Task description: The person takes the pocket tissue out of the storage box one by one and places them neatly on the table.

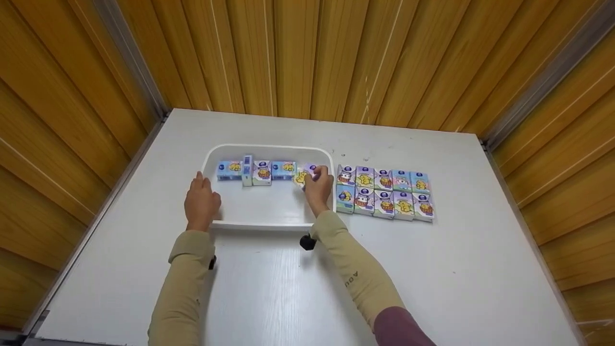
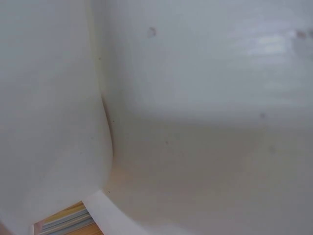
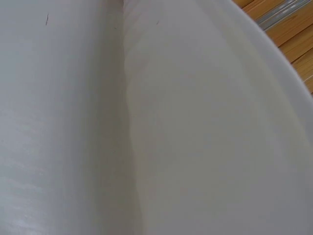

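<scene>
A white tray (image 1: 259,226) lies on the table. Along its far side runs a row of small cartoon-printed tissue packs (image 1: 262,174); one narrow pack (image 1: 247,170) stands on edge and juts out of line. At the row's right end my right hand (image 1: 319,191) pinches a yellow and purple tissue pack (image 1: 300,178) between thumb and curled fingers, partly covering it. My left hand (image 1: 200,203) rests on the tray's left rim, fingers fairly straight and thumb toward the inside. Both wrist views look onto bare tray wall (image 2: 210,166), (image 3: 205,117), with neither hand clearly visible.
Right of the tray, two rows of similar tissue packs (image 1: 384,203) lie side by side, close to its rim. The white table (image 1: 480,269) is bounded by wood-look panels (image 1: 293,57) at the back and sides. A black wrist-worn piece (image 1: 307,241) hangs below the right cuff.
</scene>
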A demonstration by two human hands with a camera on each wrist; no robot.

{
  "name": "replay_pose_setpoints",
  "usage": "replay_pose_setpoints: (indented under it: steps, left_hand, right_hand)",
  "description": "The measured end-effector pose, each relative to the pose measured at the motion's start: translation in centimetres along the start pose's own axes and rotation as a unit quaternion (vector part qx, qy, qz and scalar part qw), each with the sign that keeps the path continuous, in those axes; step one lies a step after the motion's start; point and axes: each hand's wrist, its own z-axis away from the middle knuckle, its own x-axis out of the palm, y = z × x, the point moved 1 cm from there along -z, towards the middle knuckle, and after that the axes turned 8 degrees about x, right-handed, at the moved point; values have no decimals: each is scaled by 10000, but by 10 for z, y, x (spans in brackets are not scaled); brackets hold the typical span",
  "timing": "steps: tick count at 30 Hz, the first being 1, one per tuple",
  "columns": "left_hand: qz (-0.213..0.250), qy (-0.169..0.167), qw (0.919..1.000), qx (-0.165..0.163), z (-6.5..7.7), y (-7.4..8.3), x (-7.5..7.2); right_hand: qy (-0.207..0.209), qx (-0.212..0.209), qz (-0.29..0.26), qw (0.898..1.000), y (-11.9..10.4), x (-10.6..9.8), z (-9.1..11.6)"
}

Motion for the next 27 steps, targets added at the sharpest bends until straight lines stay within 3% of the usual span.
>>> replay_pose_setpoints:
  steps: [8,14,21,27]
  left_hand:
    - [-49,-1,10000,4,-1,-1,2]
    - [-60,-196,9997,-136,-2,-1,1]
    - [-82,-201,9997,-136,-2,-1,2]
    - [-84,-368,9990,-225,-2,0,2]
  right_hand:
    - [-708,597,-792,9925,0,-4,-2]
    - [-1189,1099,-1512,9752,-3,-15,-4]
    - [-1288,1338,-1986,9623,-7,-30,-11]
    - [-1593,1622,-2581,9390,-12,-48,-18]
